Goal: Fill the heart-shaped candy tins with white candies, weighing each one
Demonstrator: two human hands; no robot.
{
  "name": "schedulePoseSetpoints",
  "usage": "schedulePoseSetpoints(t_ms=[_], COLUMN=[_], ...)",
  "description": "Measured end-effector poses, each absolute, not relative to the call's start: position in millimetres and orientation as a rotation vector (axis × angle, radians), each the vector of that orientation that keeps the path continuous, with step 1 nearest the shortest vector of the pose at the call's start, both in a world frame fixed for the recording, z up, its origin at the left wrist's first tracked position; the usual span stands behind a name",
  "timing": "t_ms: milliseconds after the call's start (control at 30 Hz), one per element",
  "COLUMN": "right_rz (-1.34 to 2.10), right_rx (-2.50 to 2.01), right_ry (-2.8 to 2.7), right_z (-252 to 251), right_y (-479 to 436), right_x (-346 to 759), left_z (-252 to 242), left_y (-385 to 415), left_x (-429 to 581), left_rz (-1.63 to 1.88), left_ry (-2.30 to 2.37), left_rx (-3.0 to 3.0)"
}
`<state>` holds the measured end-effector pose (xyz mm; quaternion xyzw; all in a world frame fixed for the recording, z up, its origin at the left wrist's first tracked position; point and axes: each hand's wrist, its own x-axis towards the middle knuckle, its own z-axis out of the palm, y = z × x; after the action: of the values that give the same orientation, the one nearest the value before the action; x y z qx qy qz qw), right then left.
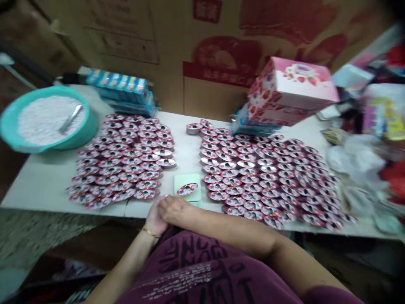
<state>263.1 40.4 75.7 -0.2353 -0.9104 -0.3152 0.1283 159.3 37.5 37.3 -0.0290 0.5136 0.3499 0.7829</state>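
At the front edge of the table, my left hand (155,218) and my right hand (173,209) are pressed together. My right hand lies partly over the left, and the fingers of both look curled. Whatever may be between them is hidden. Just beyond my hands is a pale green square pad (179,179) with one oval printed piece (187,189) on it. Rows of similar oval pieces, red, white and purple with a dark spot in the middle, form a left group (122,160) and a larger right group (253,177).
A turquoise basin (90,124) of white granules (41,116) with a metal scoop (71,118) stands at left. Blue packs (122,90) and a pink strawberry-print box (294,90) stand behind the rows. A large cardboard box (171,42) backs the table. Plastic bags (357,156) clutter the right.
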Motion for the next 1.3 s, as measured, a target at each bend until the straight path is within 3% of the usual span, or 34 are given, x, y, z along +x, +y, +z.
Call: schedulePoseSetpoints(t_ms=[167,267,400,567,767,1300], right_rz=[0.358,0.761,1.148,1.216,1.229,0.615], right_rx=[-0.747,-0.677,-0.982,-1.575,-1.704,-1.827], right_ry=[-2.762,-2.707,-2.137,-1.553,-1.43,-2.293], right_z=[59,56,50,31,22,36], right_y=[22,23,38,49,36,43], right_x=[288,286,308,361,364,318], left_z=[35,30,24,27,41,45], left_y=[13,13,19,18,19,-4], left_x=[177,169,151,118,86,79], left_rz=[0.819,0.878,0.91,0.885,0.923,0.985], left_ry=[0.995,0.991,0.978,0.982,0.985,0.931], left_rx=[-0.393,-0.379,-0.388,-0.339,-0.08,0.005])
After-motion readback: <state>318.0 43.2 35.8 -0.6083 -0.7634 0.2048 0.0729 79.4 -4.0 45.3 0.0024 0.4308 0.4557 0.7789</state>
